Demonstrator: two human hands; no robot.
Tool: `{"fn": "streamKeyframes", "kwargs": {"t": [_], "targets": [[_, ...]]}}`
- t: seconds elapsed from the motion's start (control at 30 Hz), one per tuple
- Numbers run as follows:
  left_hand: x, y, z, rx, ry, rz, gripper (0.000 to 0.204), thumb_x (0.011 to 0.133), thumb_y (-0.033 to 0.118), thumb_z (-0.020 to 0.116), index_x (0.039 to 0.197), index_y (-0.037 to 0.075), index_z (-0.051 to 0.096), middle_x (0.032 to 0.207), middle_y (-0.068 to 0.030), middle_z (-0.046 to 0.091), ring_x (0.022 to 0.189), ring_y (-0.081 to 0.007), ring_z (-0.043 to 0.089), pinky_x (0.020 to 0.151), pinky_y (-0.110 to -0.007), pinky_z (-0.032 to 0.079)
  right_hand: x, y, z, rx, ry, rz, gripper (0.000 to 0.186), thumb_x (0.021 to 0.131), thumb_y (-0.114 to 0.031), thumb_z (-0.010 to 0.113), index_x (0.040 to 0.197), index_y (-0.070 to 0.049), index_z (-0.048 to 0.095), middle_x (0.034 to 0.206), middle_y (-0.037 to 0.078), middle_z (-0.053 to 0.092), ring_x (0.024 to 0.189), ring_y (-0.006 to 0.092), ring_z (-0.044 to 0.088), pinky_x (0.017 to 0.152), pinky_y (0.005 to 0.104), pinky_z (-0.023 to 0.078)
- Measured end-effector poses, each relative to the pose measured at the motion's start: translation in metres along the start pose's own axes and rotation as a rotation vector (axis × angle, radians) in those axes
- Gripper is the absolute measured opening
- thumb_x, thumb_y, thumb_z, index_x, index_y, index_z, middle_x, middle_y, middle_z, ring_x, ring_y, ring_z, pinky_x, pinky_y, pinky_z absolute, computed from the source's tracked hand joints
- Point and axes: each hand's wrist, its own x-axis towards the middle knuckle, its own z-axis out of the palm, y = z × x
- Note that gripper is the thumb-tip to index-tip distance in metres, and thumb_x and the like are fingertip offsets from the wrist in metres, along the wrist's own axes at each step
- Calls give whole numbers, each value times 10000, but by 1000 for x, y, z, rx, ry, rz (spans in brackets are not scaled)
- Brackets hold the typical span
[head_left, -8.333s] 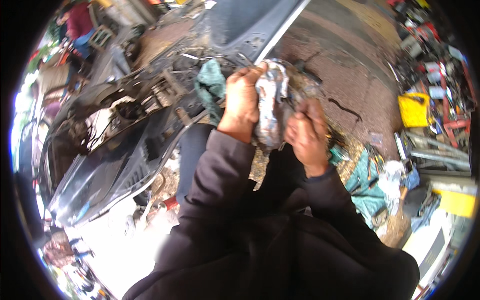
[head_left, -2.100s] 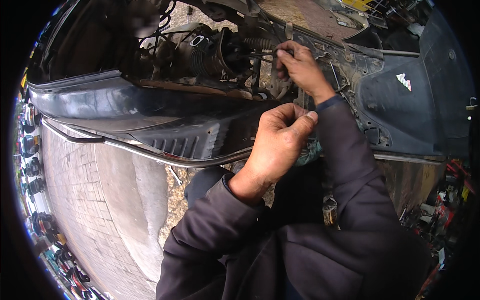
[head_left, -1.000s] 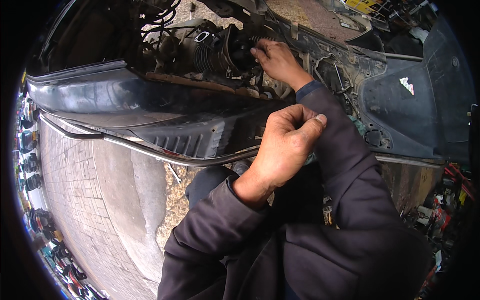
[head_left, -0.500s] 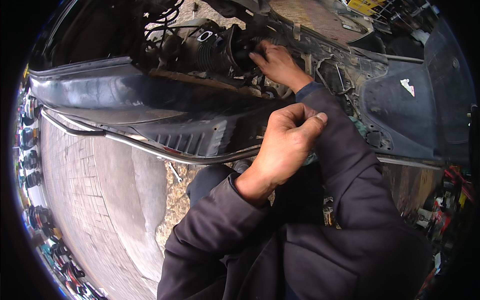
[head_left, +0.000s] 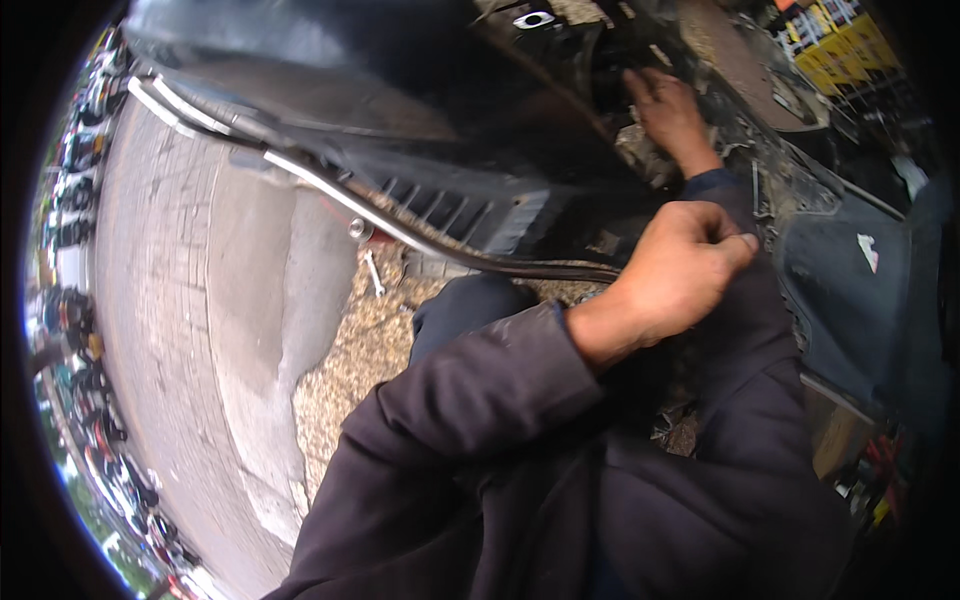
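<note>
My right hand (head_left: 672,115) reaches into the dark opening of a black vehicle body, among grimy mechanical parts (head_left: 645,155). Its fingers are stretched out and partly apart, with their tips near the shadowed cavity; nothing shows in them. Nearer to me, my left hand (head_left: 672,280) is closed, its thumb pressed over the bent fingers. It overlaps my right sleeve in the picture, and whatever it pinches, if anything, is hidden. Left of the opening runs a glossy black body panel (head_left: 400,85). Below that is a ribbed black footboard (head_left: 450,205).
A bent chrome tube (head_left: 370,210) borders the footboard. A wrench (head_left: 374,274) lies on the gravelly ground. A dark plastic panel (head_left: 850,280) stands at right, with a yellow crate-like thing (head_left: 850,55) beyond. Parked motorbikes (head_left: 75,210) line the far left.
The view has swung, so the vehicle sits higher and further right. My right hand's fingers are straighter than before. My left hand keeps its closed shape beside my right forearm.
</note>
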Motion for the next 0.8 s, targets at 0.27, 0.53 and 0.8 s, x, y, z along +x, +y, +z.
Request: {"fn": "streamKeyframes", "kwargs": {"t": [0.27,0.53,0.8], "targets": [[5,6,-8,-611,68,-249,409,966,427,469,1015,35,573,845,-82,616,690,-177,591,536,-260,435,2,-4,2,121,48,-11,488,937,-431,515,830,23,656,838,240,652,866,428,617,765,459,488],[6,10,-9,-853,99,-204,542,964,517,423,1088,1,530,1009,-136,596,925,-261,623,800,-369,529,3,-7,-7,148,-27,47,541,935,-468,480,827,31,659,836,251,651,866,427,620,754,465,492],[8,12,-11,-965,24,-52,788,937,582,394,1333,-98,361,1385,-278,409,1279,-383,433,1050,-457,381,1,0,-1,177,-43,30,464,898,-404,576,891,52,663,891,272,652,923,431,622,819,468,502]]}}
